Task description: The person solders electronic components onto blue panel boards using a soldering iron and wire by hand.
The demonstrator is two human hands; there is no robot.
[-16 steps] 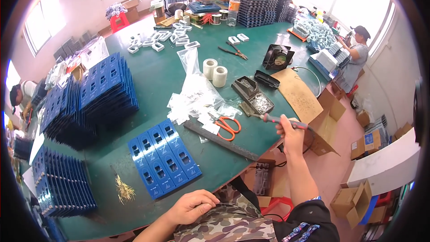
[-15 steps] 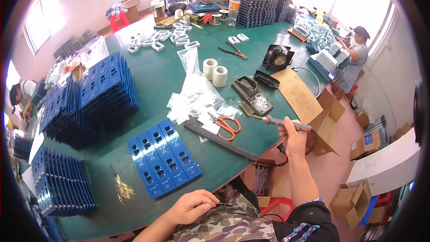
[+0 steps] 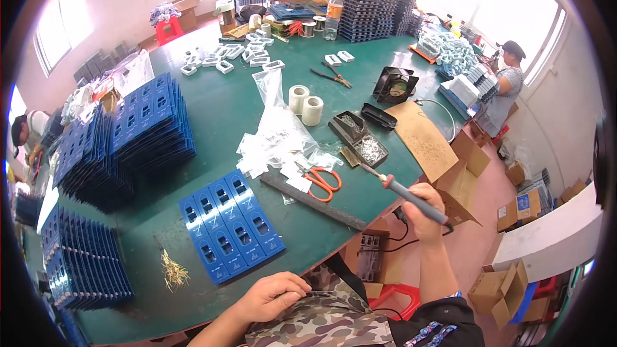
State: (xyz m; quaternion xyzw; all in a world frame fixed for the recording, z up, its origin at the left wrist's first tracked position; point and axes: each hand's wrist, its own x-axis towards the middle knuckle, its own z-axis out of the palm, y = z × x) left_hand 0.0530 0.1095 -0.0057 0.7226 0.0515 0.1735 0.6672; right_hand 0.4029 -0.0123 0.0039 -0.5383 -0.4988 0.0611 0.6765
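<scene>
My right hand (image 3: pixel 423 207) grips a soldering iron (image 3: pixel 398 191) by its grey and red handle, just off the table's right edge. Its tip points up and left toward a small black tray of metal bits (image 3: pixel 368 150). My left hand (image 3: pixel 273 295) rests low at the table's near edge, fingers curled over my camouflage-clad lap, holding nothing that I can see. A blue panel of circuit boards (image 3: pixel 229 223) lies flat on the green table (image 3: pixel 218 109) in front of me. Orange-handled scissors (image 3: pixel 321 181) and a long dark bar (image 3: pixel 313 202) lie between the panel and the iron.
Tall stacks of blue boards (image 3: pixel 138 135) fill the table's left side. Clear bags of small parts (image 3: pixel 279 135), two tape rolls (image 3: pixel 305 104), a black fan (image 3: pixel 394 85) and brown cardboard (image 3: pixel 423 139) lie further out. Other people work at the far end and right. Cardboard boxes (image 3: pixel 508 286) stand on the floor.
My right hand has shifted slightly with the soldering iron. My left hand has stayed at the table's near edge.
</scene>
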